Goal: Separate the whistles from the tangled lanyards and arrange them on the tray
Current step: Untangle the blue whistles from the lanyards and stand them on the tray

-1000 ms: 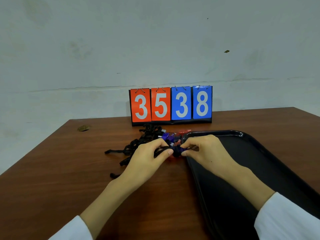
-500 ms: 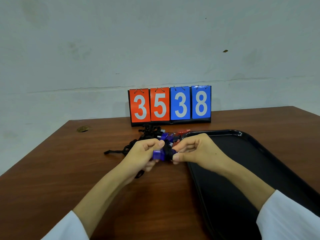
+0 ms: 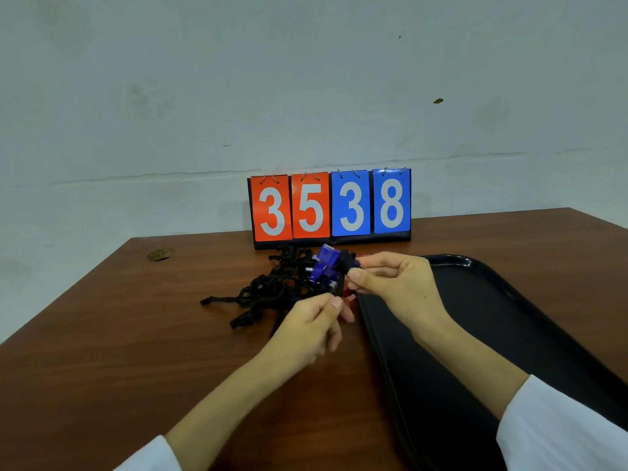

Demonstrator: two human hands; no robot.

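Whistles in blue plastic (image 3: 326,266) are lifted just above the table (image 3: 136,351), bunched with a knot of black cord at the fingertips of the right hand (image 3: 394,283). That hand pinches the cord knot between thumb and forefinger, right beside the blue pieces; how many whistles hang there cannot be told. The left hand (image 3: 306,329) sits lower and nearer the person, thumb and forefinger pressed together on a black strand that leads up toward the blue bunch. Behind and to the left of both hands, the tangled lanyards (image 3: 268,290) lie in a dark heap on the wood, loose ends trailing leftward. A bit of red plastic (image 3: 348,299) shows between the hands, close to the tray's near-left edge; whether it is a whistle is unclear. The black tray (image 3: 509,317) rests on the table to the right, under the right forearm. A flip scoreboard (image 3: 330,207) reading 3538 stands at the table's far edge against the wall.
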